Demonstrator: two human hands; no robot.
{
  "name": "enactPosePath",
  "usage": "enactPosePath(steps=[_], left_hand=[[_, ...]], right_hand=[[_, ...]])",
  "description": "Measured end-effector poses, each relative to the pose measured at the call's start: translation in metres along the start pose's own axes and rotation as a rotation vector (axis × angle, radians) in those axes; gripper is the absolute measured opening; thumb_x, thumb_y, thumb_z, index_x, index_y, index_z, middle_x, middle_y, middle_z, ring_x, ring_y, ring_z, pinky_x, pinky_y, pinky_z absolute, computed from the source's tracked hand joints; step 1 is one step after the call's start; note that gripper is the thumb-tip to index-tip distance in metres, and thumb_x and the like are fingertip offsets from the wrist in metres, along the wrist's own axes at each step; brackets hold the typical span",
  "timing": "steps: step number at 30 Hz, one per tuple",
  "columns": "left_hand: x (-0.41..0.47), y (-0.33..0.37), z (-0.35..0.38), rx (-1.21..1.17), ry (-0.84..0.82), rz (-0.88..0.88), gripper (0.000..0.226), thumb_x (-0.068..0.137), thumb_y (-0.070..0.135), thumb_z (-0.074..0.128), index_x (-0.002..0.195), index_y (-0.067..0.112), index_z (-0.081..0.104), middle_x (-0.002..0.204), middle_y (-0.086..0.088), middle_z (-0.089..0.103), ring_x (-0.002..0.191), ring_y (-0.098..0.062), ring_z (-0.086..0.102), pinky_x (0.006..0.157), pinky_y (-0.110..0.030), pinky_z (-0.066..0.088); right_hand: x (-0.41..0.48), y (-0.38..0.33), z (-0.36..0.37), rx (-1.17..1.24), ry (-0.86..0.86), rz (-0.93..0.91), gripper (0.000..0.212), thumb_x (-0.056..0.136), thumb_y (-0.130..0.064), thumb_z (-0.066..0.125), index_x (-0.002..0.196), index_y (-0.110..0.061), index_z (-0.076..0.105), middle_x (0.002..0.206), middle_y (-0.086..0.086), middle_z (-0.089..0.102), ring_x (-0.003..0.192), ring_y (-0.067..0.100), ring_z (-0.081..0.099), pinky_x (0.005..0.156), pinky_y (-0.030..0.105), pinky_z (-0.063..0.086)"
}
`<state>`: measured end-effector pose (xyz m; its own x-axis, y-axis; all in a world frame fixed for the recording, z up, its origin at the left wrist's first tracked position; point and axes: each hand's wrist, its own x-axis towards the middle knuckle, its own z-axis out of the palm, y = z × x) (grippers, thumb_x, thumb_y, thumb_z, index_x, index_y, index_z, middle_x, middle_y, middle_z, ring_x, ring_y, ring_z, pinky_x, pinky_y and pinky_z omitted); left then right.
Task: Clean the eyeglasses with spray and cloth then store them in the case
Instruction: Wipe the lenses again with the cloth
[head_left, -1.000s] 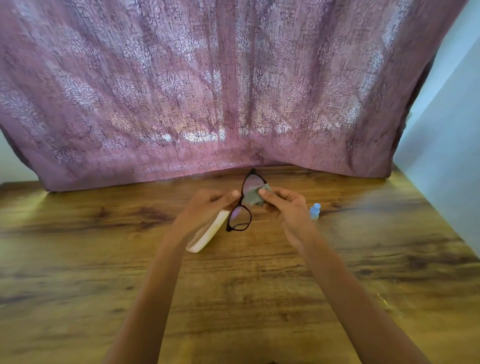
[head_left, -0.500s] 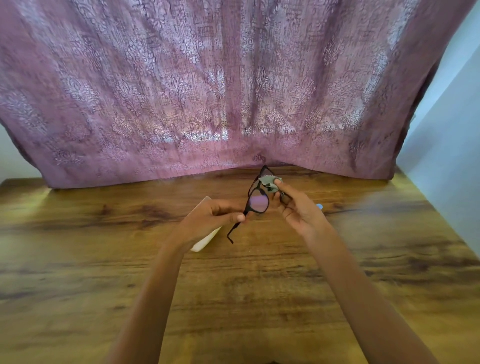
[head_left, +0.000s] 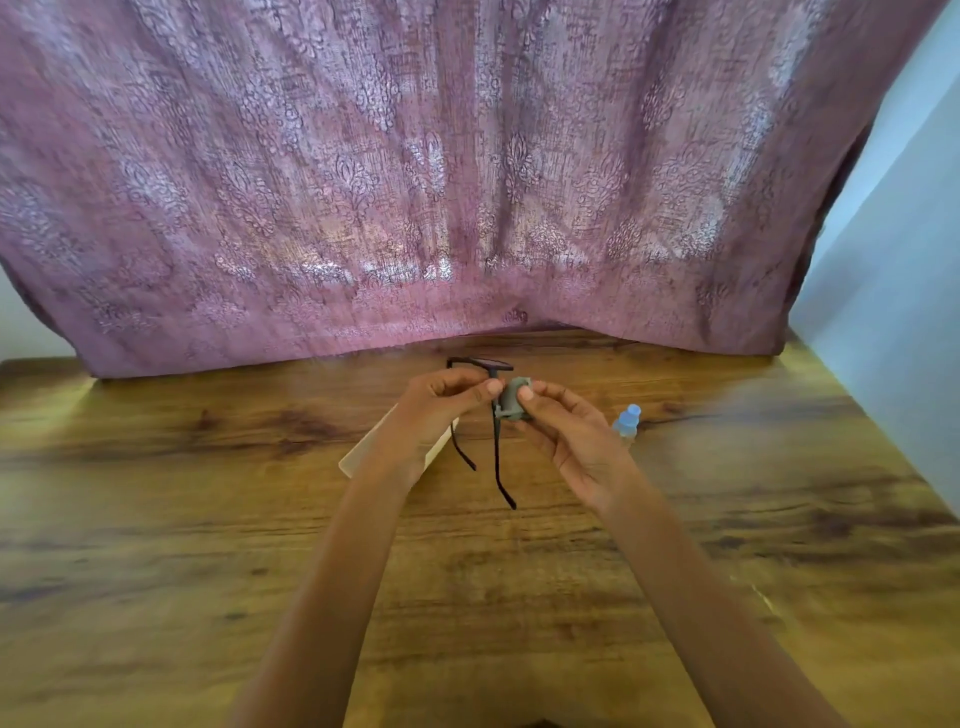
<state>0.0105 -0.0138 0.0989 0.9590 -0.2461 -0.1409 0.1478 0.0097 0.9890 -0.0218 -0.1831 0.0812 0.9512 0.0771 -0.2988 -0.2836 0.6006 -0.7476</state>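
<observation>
Looked like home room: wood-grain table (head_left: 208, 519) against patterned mauve curtain (head_left: 415, 182), pale painted wall (head_left: 893, 260) at right.

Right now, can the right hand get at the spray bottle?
Probably yes: the spray bottle stands just beside the right hand, nothing between them. But that hand pinches the cloth on the eyeglasses, so it must let go first.

A wooden table (head_left: 156, 519) with dark grain streaks (warm brown, slightly glossy) runs back to a mauve patterned curtain (head_left: 415, 182) hanging down to its far edge. A pale wall (head_left: 893, 312) stands on the right.
</observation>
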Motion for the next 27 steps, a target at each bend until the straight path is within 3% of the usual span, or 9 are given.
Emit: enactPosePath(steps=[3, 7, 13, 15, 18, 22, 27], left_hand=[[0.002, 0.000, 0.003, -0.030, 0.009, -0.016, 0.021, 0.079, 0.020, 0.071, 0.097, 0.009, 0.073, 0.104, -0.011, 0.072, 0.102, -0.019, 0.066, 0.093, -0.027, 0.049], [0.002, 0.002, 0.007, -0.035, 0.041, -0.019, 0.021, 0.076, 0.024, 0.072, 0.092, 0.011, 0.073, 0.094, -0.006, 0.073, 0.094, -0.016, 0.066, 0.089, -0.029, 0.048], [0.004, 0.008, 0.008, -0.047, 0.099, 0.010, 0.022, 0.080, 0.020, 0.073, 0.095, 0.003, 0.073, 0.095, -0.016, 0.071, 0.089, -0.024, 0.066, 0.083, -0.039, 0.054], [0.005, 0.012, 0.005, -0.062, 0.138, -0.004, 0.013, 0.080, 0.022, 0.075, 0.087, 0.011, 0.075, 0.087, -0.004, 0.072, 0.085, -0.013, 0.067, 0.076, -0.032, 0.055], [0.009, 0.021, 0.003, -0.004, 0.215, 0.018, 0.008, 0.077, 0.027, 0.077, 0.069, 0.029, 0.076, 0.074, 0.016, 0.073, 0.074, 0.011, 0.063, 0.080, -0.023, 0.043], [0.014, 0.031, -0.003, 0.036, 0.273, 0.109, 0.007, 0.078, 0.028, 0.076, 0.071, 0.029, 0.075, 0.071, 0.015, 0.072, 0.071, 0.011, 0.063, 0.080, -0.023, 0.043], [0.021, 0.040, -0.007, 0.105, 0.307, 0.176, 0.011, 0.082, 0.026, 0.073, 0.072, 0.030, 0.073, 0.065, 0.019, 0.069, 0.065, 0.012, 0.060, 0.072, -0.019, 0.041]], right_hand=[[0.000, 0.002, 0.007, -0.072, -0.014, 0.006, 0.035, 0.070, -0.015, 0.077, 0.101, -0.004, 0.063, 0.102, 0.013, 0.073, 0.092, 0.021, 0.072, 0.069, 0.024, 0.059], [0.001, 0.001, 0.013, -0.090, -0.054, 0.064, 0.037, 0.072, -0.014, 0.077, 0.104, -0.003, 0.062, 0.111, 0.022, 0.069, 0.100, 0.034, 0.070, 0.077, 0.036, 0.060], [0.000, -0.001, 0.018, -0.122, -0.103, 0.051, 0.045, 0.072, -0.010, 0.075, 0.112, 0.003, 0.059, 0.104, 0.018, 0.072, 0.088, 0.027, 0.072, 0.072, 0.030, 0.059], [-0.002, 0.002, 0.020, -0.137, -0.111, 0.045, 0.038, 0.070, -0.009, 0.076, 0.104, -0.001, 0.059, 0.103, 0.018, 0.072, 0.087, 0.027, 0.073, 0.071, 0.028, 0.059], [-0.005, 0.009, 0.020, -0.166, -0.125, 0.019, 0.027, 0.069, -0.008, 0.076, 0.089, -0.008, 0.059, 0.097, 0.015, 0.073, 0.084, 0.024, 0.073, 0.072, 0.024, 0.059], [-0.009, 0.013, 0.021, -0.253, -0.144, -0.003, 0.024, 0.068, -0.010, 0.077, 0.084, -0.013, 0.059, 0.092, 0.011, 0.070, 0.083, 0.018, 0.070, 0.071, 0.023, 0.056], [-0.012, 0.013, 0.022, -0.364, -0.157, -0.010, 0.022, 0.077, -0.006, 0.076, 0.089, -0.012, 0.058, 0.102, 0.022, 0.063, 0.096, 0.029, 0.063, 0.071, 0.024, 0.051]])
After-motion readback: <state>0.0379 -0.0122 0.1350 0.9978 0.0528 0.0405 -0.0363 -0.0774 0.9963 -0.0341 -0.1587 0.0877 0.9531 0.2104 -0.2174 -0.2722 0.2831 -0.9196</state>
